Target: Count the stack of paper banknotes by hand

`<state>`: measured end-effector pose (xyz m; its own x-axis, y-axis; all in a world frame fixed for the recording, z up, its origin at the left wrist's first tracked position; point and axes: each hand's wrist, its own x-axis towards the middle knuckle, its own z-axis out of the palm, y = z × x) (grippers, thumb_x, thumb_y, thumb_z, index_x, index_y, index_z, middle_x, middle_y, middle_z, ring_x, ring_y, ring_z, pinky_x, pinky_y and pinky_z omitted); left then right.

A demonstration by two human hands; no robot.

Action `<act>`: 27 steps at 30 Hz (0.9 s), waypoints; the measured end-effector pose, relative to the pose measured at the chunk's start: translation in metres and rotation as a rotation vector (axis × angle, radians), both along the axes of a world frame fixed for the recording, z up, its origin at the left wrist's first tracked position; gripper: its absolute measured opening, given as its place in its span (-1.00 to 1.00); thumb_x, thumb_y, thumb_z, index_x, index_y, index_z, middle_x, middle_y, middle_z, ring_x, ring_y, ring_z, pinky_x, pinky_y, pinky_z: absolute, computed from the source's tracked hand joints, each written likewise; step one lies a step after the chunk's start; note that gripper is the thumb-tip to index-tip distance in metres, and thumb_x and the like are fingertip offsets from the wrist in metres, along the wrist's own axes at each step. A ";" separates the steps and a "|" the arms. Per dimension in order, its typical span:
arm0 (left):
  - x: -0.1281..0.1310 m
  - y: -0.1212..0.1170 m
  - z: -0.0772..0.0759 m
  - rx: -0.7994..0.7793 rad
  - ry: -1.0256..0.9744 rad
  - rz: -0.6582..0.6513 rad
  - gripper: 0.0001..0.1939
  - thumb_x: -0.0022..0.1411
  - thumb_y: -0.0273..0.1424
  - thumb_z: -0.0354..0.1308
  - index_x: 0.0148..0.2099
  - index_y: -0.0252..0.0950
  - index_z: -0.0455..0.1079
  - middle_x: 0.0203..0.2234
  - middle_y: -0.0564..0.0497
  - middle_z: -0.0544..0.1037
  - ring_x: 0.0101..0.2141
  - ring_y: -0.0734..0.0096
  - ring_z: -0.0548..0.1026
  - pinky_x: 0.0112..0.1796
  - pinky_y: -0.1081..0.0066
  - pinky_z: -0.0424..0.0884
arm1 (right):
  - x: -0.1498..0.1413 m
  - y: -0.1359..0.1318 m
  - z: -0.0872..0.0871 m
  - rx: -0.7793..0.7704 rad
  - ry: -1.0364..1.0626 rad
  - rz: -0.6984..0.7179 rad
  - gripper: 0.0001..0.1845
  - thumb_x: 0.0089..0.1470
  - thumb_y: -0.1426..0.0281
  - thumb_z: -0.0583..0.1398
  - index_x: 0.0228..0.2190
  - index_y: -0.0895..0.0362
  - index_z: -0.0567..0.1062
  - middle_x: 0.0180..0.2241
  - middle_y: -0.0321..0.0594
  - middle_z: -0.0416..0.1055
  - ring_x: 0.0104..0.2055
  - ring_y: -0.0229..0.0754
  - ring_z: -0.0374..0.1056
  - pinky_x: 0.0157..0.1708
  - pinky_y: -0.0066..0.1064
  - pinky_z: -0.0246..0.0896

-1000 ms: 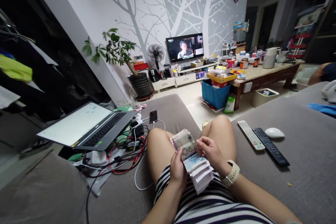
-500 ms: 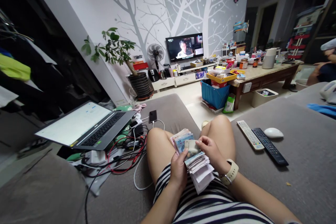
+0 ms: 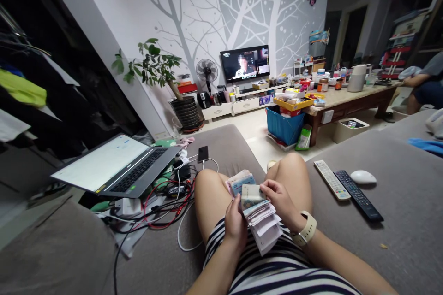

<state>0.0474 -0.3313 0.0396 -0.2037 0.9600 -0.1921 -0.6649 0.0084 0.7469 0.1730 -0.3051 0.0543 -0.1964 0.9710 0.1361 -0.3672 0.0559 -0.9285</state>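
A fanned stack of banknotes (image 3: 263, 221) rests in my left hand (image 3: 236, 223), whose thumb lies along its left side. Some bluish and pinkish notes stick out beyond the far end, while paler ends hang down over my striped clothing. Between finger and thumb, my right hand (image 3: 278, 198) pinches the right edge of a pale note (image 3: 252, 192) on top of the stack. Both hands are above my lap, and a cream watch strap (image 3: 306, 229) circles my right wrist. The left fingers under the stack are mostly hidden.
Left of me, an open laptop (image 3: 121, 166) stands beside tangled cables (image 3: 173, 193) and a phone (image 3: 202, 154). To my right lie a white remote (image 3: 332, 179), a black remote (image 3: 358, 196) and a mouse (image 3: 363, 177). A cluttered coffee table (image 3: 341, 99) and a seated person (image 3: 429, 78) are further off.
The pale note on top shows more of its face now, while my right hand still pinches its edge. The view has shifted slightly, and more of the seated person shows at right.
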 end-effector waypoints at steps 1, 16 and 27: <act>0.000 0.000 0.000 0.001 0.004 0.001 -0.66 0.05 -0.31 0.15 -0.13 -0.39 0.45 -0.35 -0.11 0.61 -0.22 0.17 0.54 -0.16 0.25 0.40 | 0.000 0.000 0.000 0.004 0.001 0.004 -0.65 -0.10 0.15 0.23 -0.60 0.14 0.29 -0.70 -0.46 0.06 -0.64 -0.37 -0.09 -0.62 -0.48 -0.24; 0.001 -0.004 0.005 0.037 0.019 -0.033 -0.65 0.04 -0.30 0.17 -0.14 -0.38 0.45 -0.33 -0.10 0.61 -0.23 0.16 0.54 -0.18 0.25 0.40 | 0.001 -0.004 0.005 0.017 0.003 0.057 -0.56 -0.01 0.02 0.11 -0.59 0.15 0.34 -0.77 -0.41 0.17 -0.73 -0.38 -0.11 -0.68 -0.46 -0.31; 0.002 -0.007 0.007 0.024 0.025 -0.050 -0.56 -0.03 -0.33 0.22 -0.06 -0.37 0.42 -0.30 -0.12 0.61 -0.24 0.14 0.54 -0.15 0.22 0.38 | 0.002 -0.002 0.000 0.074 -0.017 -0.082 -0.64 -0.16 0.19 0.30 -0.56 0.13 0.27 -0.62 -0.42 0.17 -0.57 -0.34 0.06 -0.55 -0.48 -0.05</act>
